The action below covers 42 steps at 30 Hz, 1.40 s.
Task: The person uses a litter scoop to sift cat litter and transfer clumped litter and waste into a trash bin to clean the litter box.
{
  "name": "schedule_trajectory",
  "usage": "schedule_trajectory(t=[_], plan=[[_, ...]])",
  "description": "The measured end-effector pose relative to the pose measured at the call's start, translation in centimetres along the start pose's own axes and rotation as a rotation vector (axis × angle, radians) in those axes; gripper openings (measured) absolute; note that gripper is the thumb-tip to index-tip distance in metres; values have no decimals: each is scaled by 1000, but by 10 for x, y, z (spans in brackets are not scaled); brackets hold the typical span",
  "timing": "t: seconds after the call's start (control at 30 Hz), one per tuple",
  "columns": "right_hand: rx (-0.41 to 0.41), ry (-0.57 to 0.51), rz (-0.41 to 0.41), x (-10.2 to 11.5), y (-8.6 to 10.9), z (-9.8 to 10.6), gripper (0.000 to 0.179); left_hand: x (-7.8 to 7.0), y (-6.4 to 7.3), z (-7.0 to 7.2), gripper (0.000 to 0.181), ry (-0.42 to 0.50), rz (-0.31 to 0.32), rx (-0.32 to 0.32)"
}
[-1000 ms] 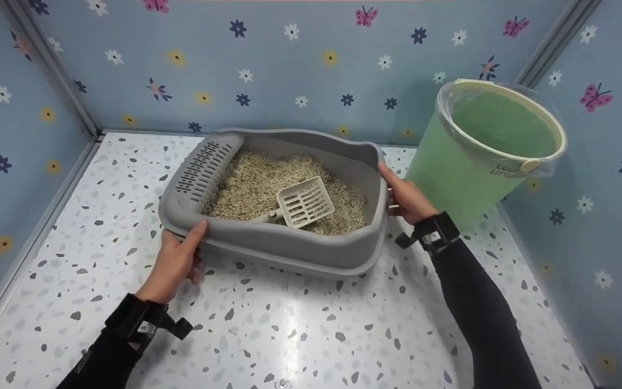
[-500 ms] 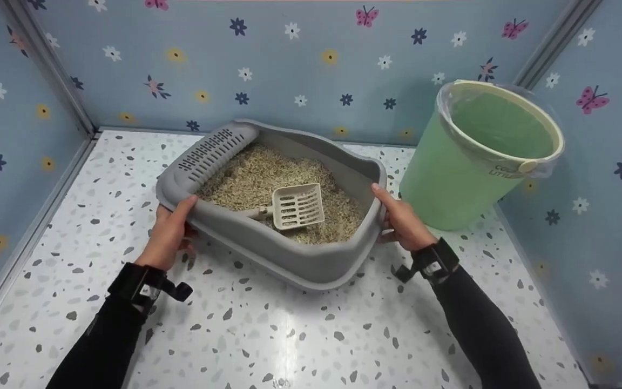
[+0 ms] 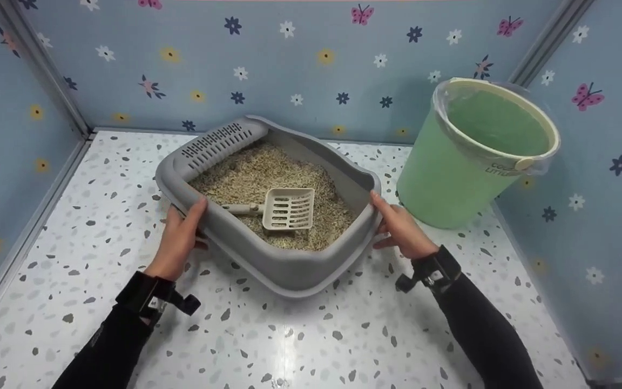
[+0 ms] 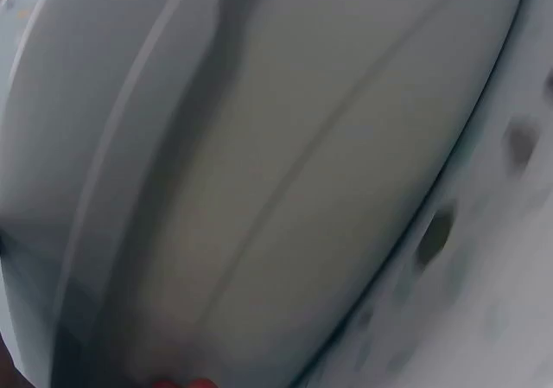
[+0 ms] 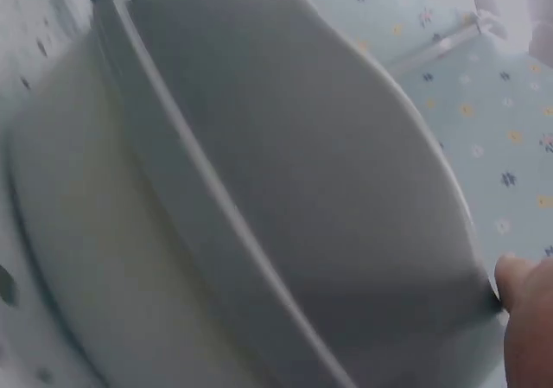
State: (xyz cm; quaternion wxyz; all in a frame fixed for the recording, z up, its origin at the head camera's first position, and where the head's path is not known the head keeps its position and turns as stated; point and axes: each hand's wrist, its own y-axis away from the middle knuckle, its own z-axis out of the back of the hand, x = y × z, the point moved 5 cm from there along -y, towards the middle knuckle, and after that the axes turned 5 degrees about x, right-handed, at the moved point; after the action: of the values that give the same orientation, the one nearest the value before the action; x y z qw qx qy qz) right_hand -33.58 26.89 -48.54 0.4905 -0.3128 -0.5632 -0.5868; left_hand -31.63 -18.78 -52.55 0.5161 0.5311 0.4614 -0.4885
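Note:
A grey cat litter box (image 3: 297,270) sits on the floor, turned at an angle, with a slotted step at its far left end. Sand-coloured litter (image 3: 276,165) fills it, and a beige slotted litter scoop (image 3: 264,210) lies on top, handle pointing left. My left hand (image 3: 177,240) grips the near left side, thumb over the rim and fingers under the outer ledge. At the right corner my right hand (image 3: 404,231) holds the box in the same way, its thumb also visible against the rim. Both wrist views show the box's outer wall and its paler base (image 4: 285,181) close up.
To the right stands a green bin (image 3: 438,173) with a cream ring and a clear liner bag. Blue flowered walls (image 3: 289,65) enclose the back and both sides. The floor (image 3: 268,346) is white with grey speckles.
Both hands have turned the litter box clockwise, its step end swinging back and its right end coming forward. The scoop has turned along with it. The bin keeps its place.

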Motion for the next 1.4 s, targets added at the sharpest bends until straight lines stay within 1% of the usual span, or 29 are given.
schedule_trajectory(t=[0.07,0.1,0.2,0.27,0.33,0.4,0.5,0.57,0.7,0.8,0.93,1.0,1.07,1.13,1.2,1.3,1.4], plan=[[11,12,22,11,-13,8,87,-4,14,-16,77,9,8,29],[18,10,33,16,-19,12,88,-6,21,-23,77,15,24,43],[50,23,53,26,-34,20,89,-7,34,-40,100,37,81,78],[59,25,50,28,-40,23,87,-8,37,-47,115,50,101,84],[66,30,45,27,-42,24,83,-8,37,-50,122,52,104,80],[74,33,44,26,-39,22,80,-8,34,-49,122,49,101,70],[100,51,45,23,-31,18,79,-9,29,-43,113,47,106,83],[122,76,37,21,-22,14,80,-10,24,-36,115,43,126,105],[160,155,25,13,-2,7,81,-12,13,-25,108,68,139,177],[184,222,40,10,13,1,74,-13,8,-20,104,113,130,213],[206,271,58,6,30,-8,63,-10,6,-16,105,156,145,209],[209,297,65,5,37,-12,62,-10,6,-14,103,159,150,205],[213,330,68,5,42,-13,63,-9,6,-12,103,144,146,210],[225,354,67,6,43,-13,68,-11,8,-12,102,120,117,225],[244,346,60,10,38,-12,75,-13,11,-12,103,81,84,231],[284,255,53,15,19,-11,83,-14,19,-13,108,-12,52,233],[305,144,59,18,-2,-11,84,-13,28,-17,113,-81,58,231]])
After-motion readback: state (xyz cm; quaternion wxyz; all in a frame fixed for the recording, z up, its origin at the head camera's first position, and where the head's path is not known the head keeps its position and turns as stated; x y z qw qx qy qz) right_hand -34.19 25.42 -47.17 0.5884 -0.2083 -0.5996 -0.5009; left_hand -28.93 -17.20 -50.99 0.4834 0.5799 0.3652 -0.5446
